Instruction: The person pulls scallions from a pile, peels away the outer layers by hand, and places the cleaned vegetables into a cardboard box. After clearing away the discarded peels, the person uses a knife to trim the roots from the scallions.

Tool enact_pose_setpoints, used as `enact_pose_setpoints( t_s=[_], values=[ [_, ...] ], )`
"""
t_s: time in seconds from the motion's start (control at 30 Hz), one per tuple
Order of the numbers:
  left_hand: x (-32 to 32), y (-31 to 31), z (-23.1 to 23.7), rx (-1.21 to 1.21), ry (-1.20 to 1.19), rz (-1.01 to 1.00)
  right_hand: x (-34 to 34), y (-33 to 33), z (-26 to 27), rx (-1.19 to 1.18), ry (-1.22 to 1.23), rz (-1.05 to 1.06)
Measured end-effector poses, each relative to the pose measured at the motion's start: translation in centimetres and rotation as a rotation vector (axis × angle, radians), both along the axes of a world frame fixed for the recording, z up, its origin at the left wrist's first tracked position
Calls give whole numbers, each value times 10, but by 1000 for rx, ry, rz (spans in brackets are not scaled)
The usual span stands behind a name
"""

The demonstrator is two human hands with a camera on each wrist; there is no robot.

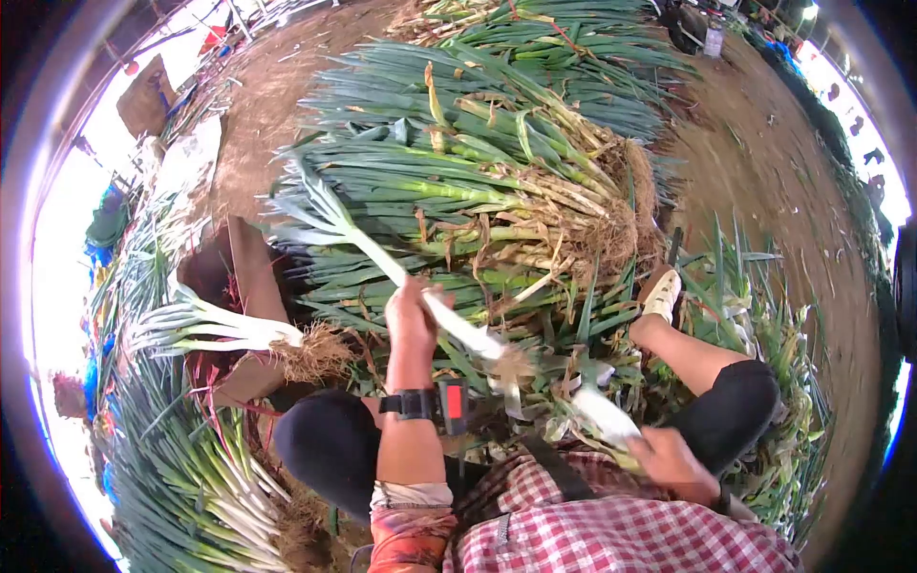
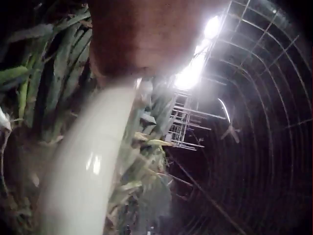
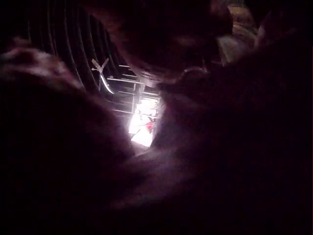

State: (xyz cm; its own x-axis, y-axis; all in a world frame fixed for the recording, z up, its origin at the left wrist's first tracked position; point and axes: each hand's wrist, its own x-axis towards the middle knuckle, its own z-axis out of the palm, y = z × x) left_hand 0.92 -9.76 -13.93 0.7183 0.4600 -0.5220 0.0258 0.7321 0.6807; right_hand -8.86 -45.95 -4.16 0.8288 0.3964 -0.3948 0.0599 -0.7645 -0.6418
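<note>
A long onion stalk (image 1: 468,332) with green leaves and a blurred root end slants across the head view; my left hand (image 1: 413,310) grips its pale shaft. The left wrist view shows that hand (image 2: 142,39) close above the thick white shaft (image 2: 88,161). Curled in front of the checked shirt, my right hand (image 1: 673,465) holds a whitish, blurred strip (image 1: 607,418), too smeared to identify, just right of the root end. In the dark right wrist view, only part of what seems to be that hand (image 3: 161,54) shows.
A large heap of untrimmed onions (image 1: 535,172) lies ahead. Several pale-stemmed ones (image 1: 220,329) rest on a box (image 1: 256,277) at the left, above a bundle (image 1: 220,477). Loose leaves (image 1: 764,382) cover the ground around the right foot (image 1: 661,301).
</note>
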Motion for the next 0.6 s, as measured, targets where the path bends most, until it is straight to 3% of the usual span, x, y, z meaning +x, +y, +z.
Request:
enact_pose_setpoints(
  t_s=[0.03,0.07,0.1,0.13,0.23,0.27,0.3,0.37,0.47,0.5,0.6],
  values=[
    [2,-8,-12,-93,-114,-4,14,-3,-18,-54,-20,79],
    [2,-18,-3,-145,-34,37,31,7,-20,-223,-120,239],
    [-4,-19,-10,-217,-158,-3,45,20,-28,-281,-323,274],
    [-11,-19,-19,-292,-271,-38,61,40,-25,-176,-559,239],
    [-15,-32,-8,-302,-224,3,99,103,-37,93,-248,79],
    [-15,-33,-5,-296,-170,25,111,129,-31,210,67,89],
    [-17,-31,-14,-292,-214,-2,120,149,-43,317,135,121],
    [-21,-23,-33,-254,-165,-26,132,189,-62,513,698,-45],
    [-26,-27,-26,-213,-149,-66,128,221,-74,420,560,74],
    [-24,-26,-29,-226,-163,-62,123,229,-77,388,165,110],
    [-18,-25,-40,-298,-216,-31,125,227,-75,289,200,-4]
  ],
)
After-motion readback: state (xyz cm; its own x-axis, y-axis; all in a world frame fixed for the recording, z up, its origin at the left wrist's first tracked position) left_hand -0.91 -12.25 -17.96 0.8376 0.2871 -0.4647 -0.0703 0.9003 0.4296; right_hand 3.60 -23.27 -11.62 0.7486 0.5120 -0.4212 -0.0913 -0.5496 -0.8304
